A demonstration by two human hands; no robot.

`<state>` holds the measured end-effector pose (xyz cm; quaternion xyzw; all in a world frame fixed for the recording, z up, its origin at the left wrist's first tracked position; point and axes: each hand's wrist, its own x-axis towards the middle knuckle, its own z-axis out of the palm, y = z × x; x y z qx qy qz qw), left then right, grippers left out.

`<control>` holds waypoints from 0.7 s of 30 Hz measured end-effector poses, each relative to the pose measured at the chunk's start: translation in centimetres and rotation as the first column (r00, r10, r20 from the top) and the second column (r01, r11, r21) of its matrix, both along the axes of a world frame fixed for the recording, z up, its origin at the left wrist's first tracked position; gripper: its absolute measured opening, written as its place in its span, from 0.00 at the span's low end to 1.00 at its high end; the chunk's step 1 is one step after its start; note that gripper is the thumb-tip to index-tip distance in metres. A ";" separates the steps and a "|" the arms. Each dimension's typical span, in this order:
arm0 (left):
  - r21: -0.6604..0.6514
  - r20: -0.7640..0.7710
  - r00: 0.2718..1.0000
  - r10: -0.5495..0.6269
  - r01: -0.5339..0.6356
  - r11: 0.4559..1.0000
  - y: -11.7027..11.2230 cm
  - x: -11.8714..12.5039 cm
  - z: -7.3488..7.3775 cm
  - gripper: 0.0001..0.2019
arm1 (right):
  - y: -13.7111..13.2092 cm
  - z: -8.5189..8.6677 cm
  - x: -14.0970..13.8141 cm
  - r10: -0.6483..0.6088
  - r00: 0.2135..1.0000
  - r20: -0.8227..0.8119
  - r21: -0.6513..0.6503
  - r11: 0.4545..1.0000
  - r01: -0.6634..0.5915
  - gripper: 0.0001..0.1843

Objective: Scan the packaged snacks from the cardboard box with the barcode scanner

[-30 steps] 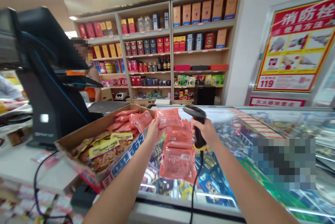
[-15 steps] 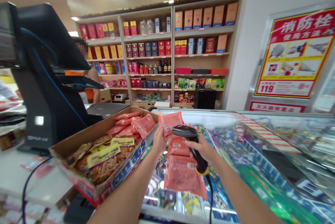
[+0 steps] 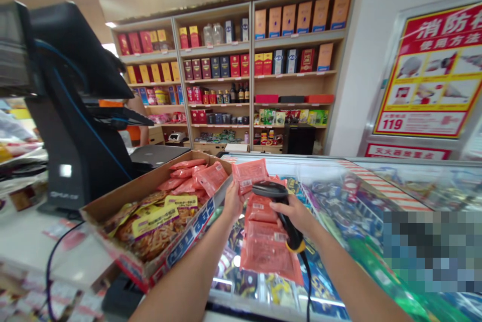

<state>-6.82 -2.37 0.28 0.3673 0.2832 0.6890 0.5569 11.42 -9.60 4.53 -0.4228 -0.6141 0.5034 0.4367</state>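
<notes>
Shelving of pale wood (image 3: 250, 81) filled the far wall, stocked with red, yellow and blue boxes and dark bottles. A red-and-yellow fire hydrant instruction poster (image 3: 425, 71) hung on the white wall to its right. Below ran a glass-topped freezer chest (image 3: 361, 176) full of bright packets, its lower right part hidden by a pixelated patch (image 3: 429, 251). On the left stood a black checkout terminal (image 3: 71, 111), with a co-worker in an orange top (image 3: 135, 111) partly cut off behind it.

A brown cardboard tray (image 3: 124, 216) sat on the white counter (image 3: 30, 246) at the freezer's edge, holding yellow-labelled foil packets (image 3: 154, 224) and loose pink vacuum packs (image 3: 184, 176). Just beside the tray, a bundle of pink vacuum-sealed packs (image 3: 269, 251) hung above the freezer glass. The left hand (image 3: 233, 201) held the bundle near its top, its fingers (image 3: 241, 189) closed narrowly on the plastic.

The right hand (image 3: 297, 214) was nearly closed around the grip of a black handheld barcode scanner (image 3: 278, 201), its fingers (image 3: 284, 209) wrapped over the handle. The scanner head sat just above the packs, and a black cord (image 3: 309, 287) dropped from the yellow-ringed base. The left fingertips were partly hidden by the plastic, and the pack labels were too small to read.
</notes>
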 end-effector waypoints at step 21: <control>-0.161 0.005 0.913 0.409 -0.403 0.901 0.5 -6.6 10.8 0.17 | 3.3 6.6 -8.1 0.150 0.986 -0.070 0.080 0.986 -0.145 0.12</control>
